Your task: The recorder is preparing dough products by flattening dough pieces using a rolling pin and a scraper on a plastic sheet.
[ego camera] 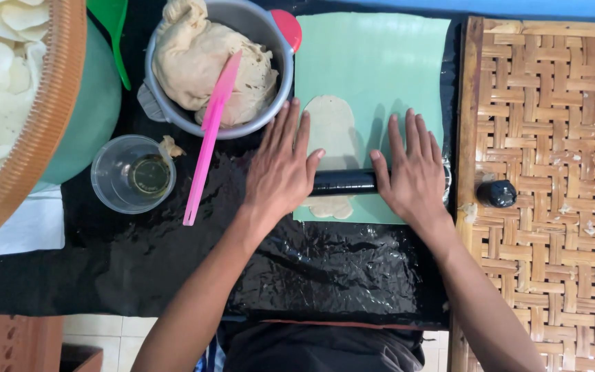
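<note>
A black rolling pin (343,182) lies across a flattened piece of pale dough (330,131) on a light green mat (373,62). My left hand (284,169) rests flat on the pin's left end, fingers spread and pointing away from me. My right hand (414,172) presses flat on the pin's right end. A small part of the dough (332,207) shows on the near side of the pin.
A grey bowl (154,83) holds a large lump of dough (194,55) and a pink spatula (208,138). A clear plastic cup (132,173) stands left. A basket of white round crackers (8,89) is far left. A woven bamboo tray (552,172) with a black cap (496,193) lies right.
</note>
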